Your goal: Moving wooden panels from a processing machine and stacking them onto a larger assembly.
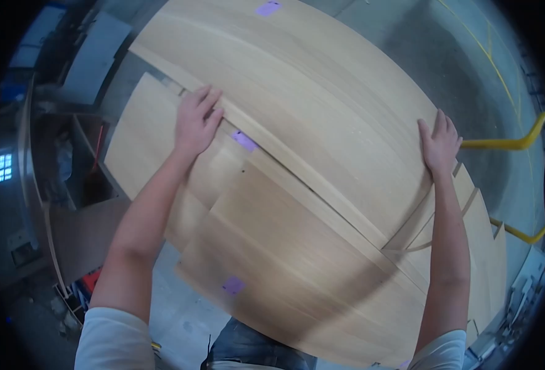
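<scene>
Both hands are seen from above, laid on a large sheet of pale wood veneer (322, 105). On the left hand (196, 121), the fingers are spread only slightly and curled over the sheet's near long edge, so that the edge is gripped lightly. On the right hand (440, 143), the fingers are held straight and close together, with the palm pressed flat against the sheet's right end; nothing is enclosed in it. The top sheet is spread across the upper middle of the view, over a stack of similar veneer sheets (297, 271) that are fanned out toward the person. At least 5 sheets can be counted in all, though the exact number cannot be told where they overlap. 3 small purple tags are seen on the wood: 1 at the top sheet's far edge (268, 8), 1 just beside the left hand (244, 140), and 1 on the nearest sheet (233, 285). A yellow metal rail (519, 143) is visible to the right, above a grey concrete floor (445, 55).
</scene>
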`<control>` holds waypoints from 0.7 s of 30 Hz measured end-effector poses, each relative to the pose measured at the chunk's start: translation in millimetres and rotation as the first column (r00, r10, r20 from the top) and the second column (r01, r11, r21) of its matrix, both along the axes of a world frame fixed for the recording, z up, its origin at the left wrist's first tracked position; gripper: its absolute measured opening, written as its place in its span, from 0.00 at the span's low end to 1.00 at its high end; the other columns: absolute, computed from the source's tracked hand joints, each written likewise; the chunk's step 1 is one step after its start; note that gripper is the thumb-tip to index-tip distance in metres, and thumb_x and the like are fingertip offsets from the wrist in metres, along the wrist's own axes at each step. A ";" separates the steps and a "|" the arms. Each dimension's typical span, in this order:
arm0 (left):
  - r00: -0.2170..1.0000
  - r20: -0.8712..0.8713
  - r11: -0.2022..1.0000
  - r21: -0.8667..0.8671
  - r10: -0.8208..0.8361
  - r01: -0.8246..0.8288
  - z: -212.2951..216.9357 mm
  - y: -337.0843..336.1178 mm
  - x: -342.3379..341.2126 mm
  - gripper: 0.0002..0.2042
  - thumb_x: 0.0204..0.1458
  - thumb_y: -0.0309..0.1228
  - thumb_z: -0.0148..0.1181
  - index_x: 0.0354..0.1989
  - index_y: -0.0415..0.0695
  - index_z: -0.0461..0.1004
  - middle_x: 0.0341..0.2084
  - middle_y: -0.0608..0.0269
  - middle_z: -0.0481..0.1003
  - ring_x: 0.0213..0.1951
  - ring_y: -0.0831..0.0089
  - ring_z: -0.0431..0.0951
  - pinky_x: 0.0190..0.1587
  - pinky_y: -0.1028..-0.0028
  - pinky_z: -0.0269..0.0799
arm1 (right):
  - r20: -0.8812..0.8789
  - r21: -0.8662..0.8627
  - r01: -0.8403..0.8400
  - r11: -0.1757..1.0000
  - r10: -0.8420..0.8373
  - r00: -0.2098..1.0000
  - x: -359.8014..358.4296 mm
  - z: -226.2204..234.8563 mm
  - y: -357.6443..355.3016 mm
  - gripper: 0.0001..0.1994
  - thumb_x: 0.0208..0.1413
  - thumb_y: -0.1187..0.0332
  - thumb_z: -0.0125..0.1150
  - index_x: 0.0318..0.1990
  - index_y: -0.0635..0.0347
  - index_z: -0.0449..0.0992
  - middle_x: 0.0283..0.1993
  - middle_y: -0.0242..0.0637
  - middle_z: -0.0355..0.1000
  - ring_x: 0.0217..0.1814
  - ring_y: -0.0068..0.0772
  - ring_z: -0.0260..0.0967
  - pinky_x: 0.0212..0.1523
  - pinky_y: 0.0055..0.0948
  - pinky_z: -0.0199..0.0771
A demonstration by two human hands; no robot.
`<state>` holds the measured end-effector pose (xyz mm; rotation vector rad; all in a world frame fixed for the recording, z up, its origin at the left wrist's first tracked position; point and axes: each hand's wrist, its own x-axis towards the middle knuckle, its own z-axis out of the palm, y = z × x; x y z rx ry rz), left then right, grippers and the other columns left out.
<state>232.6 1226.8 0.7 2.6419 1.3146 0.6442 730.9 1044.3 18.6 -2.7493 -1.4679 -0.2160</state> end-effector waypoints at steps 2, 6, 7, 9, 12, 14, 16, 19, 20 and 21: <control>1.000 -0.004 0.999 0.026 0.019 -0.019 7.5 -3.4 -4.1 0.20 0.50 0.37 0.58 0.52 0.47 0.72 0.54 0.51 0.68 0.55 0.53 0.66 0.61 0.58 0.56 | -0.044 0.000 -0.012 1.000 0.012 0.999 -9.7 -1.9 7.6 0.36 0.56 0.40 0.45 0.65 0.54 0.57 0.66 0.48 0.55 0.70 0.48 0.48 0.69 0.54 0.38; 0.996 -0.039 0.997 0.035 0.075 -0.073 18.1 -6.9 -9.2 0.19 0.52 0.39 0.56 0.53 0.47 0.72 0.55 0.53 0.68 0.58 0.54 0.64 0.64 0.56 0.51 | -0.061 0.010 -0.035 0.999 0.035 0.998 -12.7 -2.8 17.4 0.36 0.56 0.39 0.45 0.65 0.55 0.57 0.66 0.49 0.54 0.70 0.49 0.48 0.69 0.52 0.37; 0.992 -0.088 0.993 0.086 0.090 -0.083 16.8 -8.6 -9.0 0.19 0.53 0.40 0.55 0.53 0.47 0.71 0.55 0.54 0.67 0.60 0.55 0.62 0.65 0.56 0.49 | -0.057 0.017 -0.052 0.999 0.052 0.997 -9.8 -3.6 18.4 0.36 0.56 0.39 0.45 0.65 0.56 0.58 0.66 0.50 0.55 0.69 0.49 0.49 0.69 0.51 0.38; 0.988 -0.115 0.994 -0.008 0.103 -0.105 18.3 -4.4 -12.1 0.19 0.54 0.42 0.53 0.51 0.45 0.71 0.56 0.56 0.67 0.63 0.59 0.59 0.68 0.56 0.42 | -0.053 0.062 -0.069 0.996 0.072 0.996 -13.3 -6.3 18.7 0.36 0.56 0.41 0.47 0.63 0.59 0.60 0.63 0.53 0.58 0.67 0.52 0.52 0.67 0.46 0.45; 0.992 -0.098 0.997 0.011 0.076 -0.075 21.0 -6.3 -0.7 0.19 0.53 0.39 0.55 0.50 0.42 0.72 0.55 0.53 0.68 0.61 0.59 0.63 0.66 0.55 0.45 | -0.087 0.112 -0.073 0.991 0.083 0.993 -2.1 -3.9 14.1 0.35 0.55 0.43 0.50 0.62 0.61 0.62 0.62 0.53 0.60 0.65 0.52 0.54 0.65 0.45 0.50; 0.994 -0.088 0.998 0.003 0.065 -0.065 19.5 -7.1 0.2 0.19 0.53 0.39 0.54 0.50 0.42 0.72 0.54 0.53 0.69 0.61 0.60 0.63 0.66 0.56 0.46 | -0.061 0.136 -0.072 0.988 0.081 0.995 1.5 -5.0 22.2 0.33 0.54 0.44 0.53 0.58 0.62 0.65 0.58 0.54 0.63 0.62 0.53 0.58 0.62 0.43 0.56; 0.995 -0.097 0.999 -0.011 0.040 -0.041 22.6 -7.4 -2.2 0.19 0.53 0.40 0.54 0.49 0.42 0.72 0.53 0.54 0.70 0.61 0.60 0.63 0.65 0.57 0.48 | -0.082 0.065 0.064 0.996 -0.059 0.995 -6.7 -2.5 37.1 0.32 0.54 0.41 0.51 0.53 0.61 0.69 0.53 0.47 0.67 0.56 0.50 0.62 0.59 0.43 0.58; 0.995 -0.071 0.997 -0.030 0.070 -0.072 25.1 -9.0 -7.4 0.19 0.52 0.39 0.56 0.48 0.41 0.72 0.51 0.51 0.70 0.56 0.59 0.66 0.60 0.58 0.53 | -0.110 0.014 0.130 0.991 -0.128 0.986 -29.7 17.1 65.5 0.29 0.54 0.40 0.50 0.44 0.61 0.71 0.46 0.45 0.70 0.51 0.49 0.65 0.53 0.44 0.62; 0.995 -0.063 0.996 -0.032 0.078 -0.080 24.6 -8.9 -7.2 0.18 0.51 0.39 0.56 0.46 0.40 0.72 0.50 0.51 0.71 0.54 0.58 0.67 0.59 0.58 0.54 | -0.114 0.014 0.141 0.990 -0.138 0.984 -32.2 19.1 70.7 0.29 0.54 0.40 0.50 0.44 0.61 0.71 0.46 0.45 0.70 0.51 0.49 0.65 0.53 0.44 0.62; 0.995 -0.053 0.995 -0.035 0.087 -0.088 24.5 -7.5 -8.0 0.17 0.50 0.38 0.57 0.45 0.40 0.72 0.48 0.50 0.71 0.53 0.58 0.67 0.57 0.58 0.55 | -0.118 -0.019 0.140 0.990 -0.141 0.983 -34.1 21.2 74.5 0.29 0.54 0.40 0.49 0.41 0.60 0.71 0.45 0.45 0.70 0.50 0.49 0.65 0.52 0.45 0.63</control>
